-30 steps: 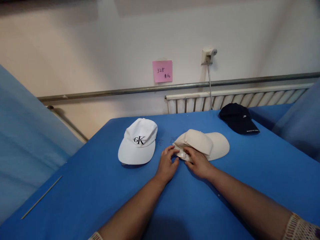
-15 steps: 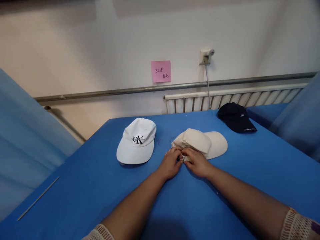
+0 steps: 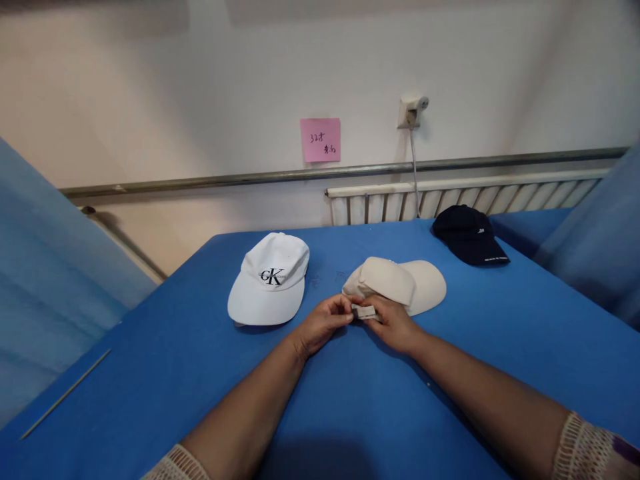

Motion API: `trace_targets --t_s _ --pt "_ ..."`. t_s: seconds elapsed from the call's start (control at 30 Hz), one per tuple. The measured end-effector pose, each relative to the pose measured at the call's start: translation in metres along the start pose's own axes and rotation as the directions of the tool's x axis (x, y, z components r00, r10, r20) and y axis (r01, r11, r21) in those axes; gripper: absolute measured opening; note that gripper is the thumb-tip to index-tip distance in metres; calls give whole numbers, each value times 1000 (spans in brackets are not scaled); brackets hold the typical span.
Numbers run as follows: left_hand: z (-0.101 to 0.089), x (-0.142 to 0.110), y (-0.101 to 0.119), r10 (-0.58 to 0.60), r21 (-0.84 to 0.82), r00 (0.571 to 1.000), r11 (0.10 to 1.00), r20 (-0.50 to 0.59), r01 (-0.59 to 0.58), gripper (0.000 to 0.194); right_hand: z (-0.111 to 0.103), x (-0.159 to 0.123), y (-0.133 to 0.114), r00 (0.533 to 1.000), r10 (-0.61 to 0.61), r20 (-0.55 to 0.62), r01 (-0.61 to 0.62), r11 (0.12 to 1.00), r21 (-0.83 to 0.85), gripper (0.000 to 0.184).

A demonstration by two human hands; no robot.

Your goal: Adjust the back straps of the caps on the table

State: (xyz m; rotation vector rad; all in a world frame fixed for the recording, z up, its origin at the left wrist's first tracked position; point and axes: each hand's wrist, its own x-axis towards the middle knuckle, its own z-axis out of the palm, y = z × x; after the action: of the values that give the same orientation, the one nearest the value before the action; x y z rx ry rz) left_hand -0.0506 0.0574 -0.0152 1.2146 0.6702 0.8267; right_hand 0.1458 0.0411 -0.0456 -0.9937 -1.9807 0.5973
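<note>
A beige baseball cap (image 3: 387,280) lies on the blue-covered table (image 3: 200,373), its brim pointing right. At the cap's near edge, a short beige strap (image 3: 364,312) with a dark end stretches between my hands. My left hand (image 3: 325,321) pinches the strap's dark left end between thumb and fingers. Closed on the strap's right part, my right hand (image 3: 393,325) rests against the cap. To the left sits a white cap (image 3: 270,280) with black letters on its front, apart from both hands. A dark navy cap (image 3: 470,233) lies at the back right.
A thin stick (image 3: 65,395) lies along the table's left edge. Behind the table run a metal rail (image 3: 240,179) and a white radiator (image 3: 390,203). A cord hangs from the wall socket (image 3: 410,113). Blue curtains (image 3: 45,287) flank both sides.
My left hand has shifted left, away from my right hand, and the strap now shows between them. The view has moved slightly; the caps stay in place on the table.
</note>
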Motion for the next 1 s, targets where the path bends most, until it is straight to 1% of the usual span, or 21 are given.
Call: trace_targets --t_s 0.03,0.07,0.13,0.17,0.23,0.3,0.43,0.5,0.57,0.63,0.67,0.73,0.83,0.93,1.0 --pt "1 0 -2 11 29 1000 1000 -24 -10 19 0 0 1 1000 9 -9 -8 999 31 21" --pt "3 1 -5 37 74 998 997 -59 -33 23 0 0 2 1000 16 -18 -15 998 62 22" --pt "5 3 -10 118 215 985 972 -124 -89 32 0 0 2 998 37 -49 -32 993 113 23" --pt "6 4 -12 158 305 978 946 -135 -111 33 -1 1 2 997 49 -60 -41 990 131 23" --pt "7 5 -14 218 474 970 869 -113 -140 31 -1 0 2 995 68 -71 -56 986 156 23" --pt "8 4 -13 256 573 964 802 -73 -170 30 -1 0 2 994 84 -70 -72 985 159 23" --pt "11 0 -7 343 663 939 703 4 -259 29 0 -1 3 987 146 -66 -140 987 78 26" --pt "14 -2 -6 358 686 933 671 32 -281 23 0 -2 1 990 137 -38 -136 991 12 28" --pt "16 -2 -8 343 670 938 687 40 -280 15 -1 -2 -1 996 92 15 -92 995 -31 30" --pt "16 -2 -11 319 615 948 745 11 -258 9 -2 -2 -4 997 40 61 -38 999 -33 30" --pt "16 -1 -13 306 576 952 781 -15 -242 10 -3 -2 -5 997 20 72 -18 1000 -24 30" --pt "14 1 -16 279 476 957 854 -78 -210 14 -4 -2 -7 997 6 72 -4 1000 -20 28" --pt "14 3 -17 235 279 956 943 -176 -181 21 -4 -1 -7 998 33 56 -30 999 -41 27" --pt "16 3 -14 192 128 953 978 -234 -165 25 -3 -1 -7 999 37 32 -36 999 -33 27" --pt "18 2 -12 181 123 954 980 -239 -155 24 -4 0 -9 1000 18 10 -18 1000 -9 26"
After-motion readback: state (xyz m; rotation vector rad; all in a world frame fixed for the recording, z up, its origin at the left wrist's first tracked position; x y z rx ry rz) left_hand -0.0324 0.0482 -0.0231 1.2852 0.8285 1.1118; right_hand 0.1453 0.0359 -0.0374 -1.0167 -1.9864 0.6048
